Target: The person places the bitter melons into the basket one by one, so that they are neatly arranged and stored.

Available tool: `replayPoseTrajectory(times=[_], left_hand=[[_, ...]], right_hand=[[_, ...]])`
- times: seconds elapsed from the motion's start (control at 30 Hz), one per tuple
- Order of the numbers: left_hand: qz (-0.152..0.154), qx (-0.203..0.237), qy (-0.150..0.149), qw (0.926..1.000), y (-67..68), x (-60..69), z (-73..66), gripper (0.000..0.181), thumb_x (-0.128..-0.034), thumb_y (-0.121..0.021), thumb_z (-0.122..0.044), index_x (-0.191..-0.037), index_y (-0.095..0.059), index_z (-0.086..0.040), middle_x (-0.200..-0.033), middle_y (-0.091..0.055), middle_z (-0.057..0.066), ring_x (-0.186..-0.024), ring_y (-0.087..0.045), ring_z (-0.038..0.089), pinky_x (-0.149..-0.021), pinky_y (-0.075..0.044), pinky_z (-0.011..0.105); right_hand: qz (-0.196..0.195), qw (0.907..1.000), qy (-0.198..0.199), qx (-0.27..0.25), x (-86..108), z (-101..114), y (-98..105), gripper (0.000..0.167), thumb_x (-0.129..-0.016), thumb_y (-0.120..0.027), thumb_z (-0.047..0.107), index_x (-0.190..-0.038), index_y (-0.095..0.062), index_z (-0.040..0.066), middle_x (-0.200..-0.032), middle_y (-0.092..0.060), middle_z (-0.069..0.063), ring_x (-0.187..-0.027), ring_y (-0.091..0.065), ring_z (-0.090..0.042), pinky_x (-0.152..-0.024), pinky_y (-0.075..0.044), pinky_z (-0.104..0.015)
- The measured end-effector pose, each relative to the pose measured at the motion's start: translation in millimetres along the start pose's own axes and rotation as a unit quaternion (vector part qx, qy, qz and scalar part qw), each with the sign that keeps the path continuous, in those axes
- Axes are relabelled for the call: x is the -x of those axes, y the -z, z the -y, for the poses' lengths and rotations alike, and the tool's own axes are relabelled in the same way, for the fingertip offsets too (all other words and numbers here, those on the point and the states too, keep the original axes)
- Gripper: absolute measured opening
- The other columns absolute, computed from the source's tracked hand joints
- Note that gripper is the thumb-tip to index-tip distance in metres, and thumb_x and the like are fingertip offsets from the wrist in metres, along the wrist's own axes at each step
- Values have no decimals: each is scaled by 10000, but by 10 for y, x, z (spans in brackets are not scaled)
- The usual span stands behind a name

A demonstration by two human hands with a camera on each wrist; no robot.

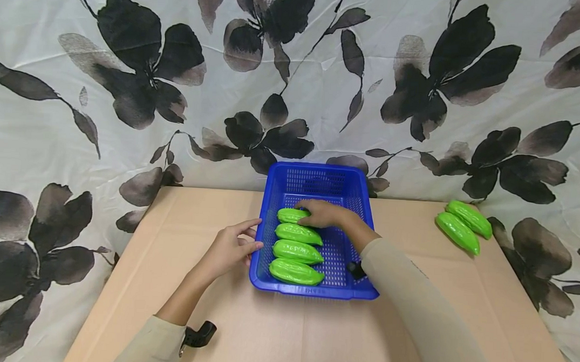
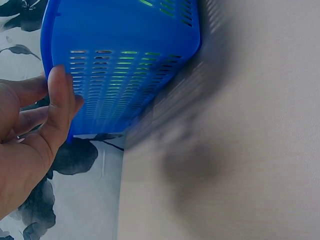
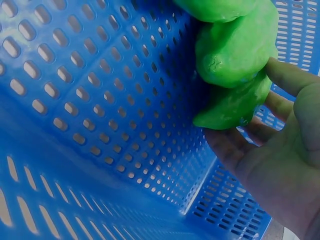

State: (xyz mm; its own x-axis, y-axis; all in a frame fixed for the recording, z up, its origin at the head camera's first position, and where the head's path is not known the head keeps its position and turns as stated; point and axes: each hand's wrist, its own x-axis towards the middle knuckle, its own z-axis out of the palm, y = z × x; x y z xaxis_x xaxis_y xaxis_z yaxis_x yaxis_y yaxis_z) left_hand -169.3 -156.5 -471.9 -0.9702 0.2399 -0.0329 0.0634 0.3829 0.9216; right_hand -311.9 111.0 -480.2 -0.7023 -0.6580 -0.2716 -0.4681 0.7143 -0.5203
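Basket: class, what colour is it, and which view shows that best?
The basket is blue, clearest in the head view.

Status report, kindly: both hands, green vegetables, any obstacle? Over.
Right hand holds farthest of four green vegetables in blue basket. Left hand touches basket's left rim. Two more vegetables on table. No obstacle visible.

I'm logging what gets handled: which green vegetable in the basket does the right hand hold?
The farthest green vegetable in the blue basket, at the row's far end: the right hand grips it, while the other three lie nearer the front rim.
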Motion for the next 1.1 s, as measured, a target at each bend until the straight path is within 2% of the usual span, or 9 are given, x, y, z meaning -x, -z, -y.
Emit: replayPoseTrajectory(times=[0.17,0.4,0.63,0.8,1.1], left_hand=[[-12,-36,27,10000,4,-18,-15,614,-943,-727,-11,-1512,-497,-24,-1153,-654,209,-625,-678,144,-611,-647,522],[-32,45,69,10000,0,-29,-21,608,-942,-725,-3,-1507,-502,-21,-1142,-649,211,-645,-679,144,-570,-658,432],[-10,102,42,9999,-7,-31,-26,607,-938,-721,9,-1504,-502,-15,-1147,-654,216,-632,-673,146,-584,-653,480],[13,78,38,10000,-12,-32,-37,611,-935,-724,8,-1505,-503,-15,-1148,-658,218,-627,-674,140,-557,-656,418],[-21,-13,23,10000,12,-32,-57,608,-937,-724,7,-1503,-503,-10,-1139,-661,216,-621,-673,153,-547,-652,404]], right_hand=[[3,10000,31,10,9,3,32,487,-1048,-598,269,-1485,-512,71,-1448,-583,-139,-1370,-529,-309,-1180,-461,-489],[29,9999,-56,88,18,10,52,499,-1055,-583,313,-1488,-509,77,-1446,-587,-131,-1359,-538,-303,-1164,-473,-489],[63,9999,-117,2,8,0,50,555,-1060,-572,330,-1524,-462,48,-1488,-554,-167,-1399,-513,-330,-1191,-454,-494],[38,9998,-131,-141,29,-15,68,568,-1058,-574,320,-1526,-450,24,-1492,-546,-195,-1403,-510,-351,-1187,-463,-499],[-342,9991,-120,-242,229,49,319,549,-1065,-574,293,-1518,-450,9,-1488,-527,-253,-1384,-517,-409,-1148,-494,-541]])
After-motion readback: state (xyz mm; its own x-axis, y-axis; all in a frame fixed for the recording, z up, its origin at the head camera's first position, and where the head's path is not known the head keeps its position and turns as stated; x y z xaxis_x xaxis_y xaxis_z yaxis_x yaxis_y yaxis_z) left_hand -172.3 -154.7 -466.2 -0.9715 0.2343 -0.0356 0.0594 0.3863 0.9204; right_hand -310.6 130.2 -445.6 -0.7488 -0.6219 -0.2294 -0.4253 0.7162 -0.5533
